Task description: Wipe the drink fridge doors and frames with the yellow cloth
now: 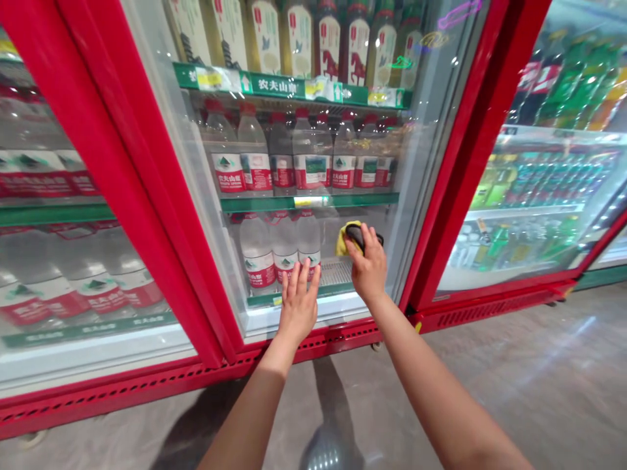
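Observation:
My right hand is closed around a yellow and dark grey cloth, holding it up at the lower right part of the glass door. To its left, my left hand lies with fingers stretched out at the lower part of the same pane, and nothing is in it. Behind the glass, large clear water bottles with red and white labels stand on the bottom shelf, partly hidden by my left fingers. A wire shelf floor shows behind the cloth.
Red frame posts border the door. Inside, water bottles fill the middle shelf, with drink bottles above. More stocked coolers stand left and right. A vented red base meets the shiny grey floor.

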`<state>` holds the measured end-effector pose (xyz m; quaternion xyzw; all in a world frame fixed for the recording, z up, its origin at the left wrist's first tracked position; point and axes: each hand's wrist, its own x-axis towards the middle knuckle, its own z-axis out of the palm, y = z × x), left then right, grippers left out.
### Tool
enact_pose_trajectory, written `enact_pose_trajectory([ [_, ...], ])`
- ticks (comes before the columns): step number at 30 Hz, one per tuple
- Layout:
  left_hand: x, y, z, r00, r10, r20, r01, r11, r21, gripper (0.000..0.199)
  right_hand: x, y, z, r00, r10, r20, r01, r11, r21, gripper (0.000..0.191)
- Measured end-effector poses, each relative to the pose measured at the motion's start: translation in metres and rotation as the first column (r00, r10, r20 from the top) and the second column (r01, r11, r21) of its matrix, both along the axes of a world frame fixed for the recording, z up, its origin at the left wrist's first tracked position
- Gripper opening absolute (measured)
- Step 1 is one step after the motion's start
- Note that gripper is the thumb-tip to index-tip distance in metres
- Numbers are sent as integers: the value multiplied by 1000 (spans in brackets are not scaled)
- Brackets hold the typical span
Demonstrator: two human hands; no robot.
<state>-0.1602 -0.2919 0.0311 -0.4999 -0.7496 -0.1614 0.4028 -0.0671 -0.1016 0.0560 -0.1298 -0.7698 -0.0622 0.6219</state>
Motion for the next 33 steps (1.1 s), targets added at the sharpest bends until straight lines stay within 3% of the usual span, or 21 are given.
enact_pose_trajectory([
  [4, 3, 8, 2, 999, -37, -28, 36, 999, -35, 80, 11, 15, -21, 980, -70, -184, 59, 996, -63, 62],
  [7, 3, 18, 5, 995, -68, -68, 64, 997, -53, 80, 14, 9, -36, 991, -71, -113, 69, 997, -15, 56],
  [10, 4, 34, 13, 988, -104, -114, 93, 991, -94, 80, 16, 14, -28, 999, -55, -1, 55, 998, 21, 51],
  [13, 5, 47, 24, 979, -130, -159, 105, 982, -154, 82, 21, 35, -21, 997, -68, -37, 66, 996, -53, 55],
  [17, 7, 56, 33, 970, -140, -199, 99, 974, -205, 83, 25, 47, -48, 977, -102, -189, 62, 976, -208, 69],
  [20, 10, 64, 30, 962, -159, -221, 107, 967, -232, 81, 22, 38, -65, 980, -110, -167, 73, 974, -213, 79],
  [24, 16, 79, 24, 957, -183, -227, 127, 962, -240, 80, 24, 45, -39, 995, -92, -45, 85, 986, -143, 72],
  [27, 18, 88, 22, 956, -202, -215, 147, 958, -247, 83, 33, 62, -21, 976, -189, -111, 150, 945, -292, 69],
  [30, 20, 94, 21, 951, -220, -219, 167, 957, -238, 83, 41, 68, -28, 943, -292, -159, 200, 881, -428, 67],
  [33, 24, 101, 19, 951, -223, -213, 174, 959, -224, 82, 47, 67, -30, 947, -296, -127, 230, 897, -376, 62],
])
